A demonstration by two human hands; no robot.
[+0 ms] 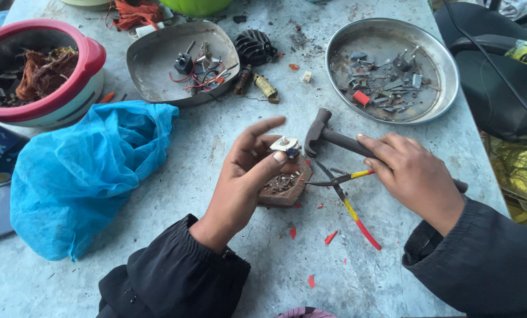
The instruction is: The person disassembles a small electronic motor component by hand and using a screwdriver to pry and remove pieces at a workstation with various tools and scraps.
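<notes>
Grey and littered, the desk (pixel 228 135) carries a wooden block (pixel 284 189) just below the left hand (pixel 245 174), whose fingers (pixel 270 161) pinch a small metal part (pixel 286 145), while the hammer (pixel 334 138) is gripped by the right hand (pixel 413 174); fingertips could be struck if the blow wanders.

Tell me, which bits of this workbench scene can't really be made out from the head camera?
- Small metal part in the left hand: thumb and fingers cover its sides.
- Hammer handle: the right hand hides its rear length.
- Worn block: partly behind the left hand.
- Scraps in the round steel tray: too small to identify.
- Red-rimmed bowl: cut by the left edge.
</notes>
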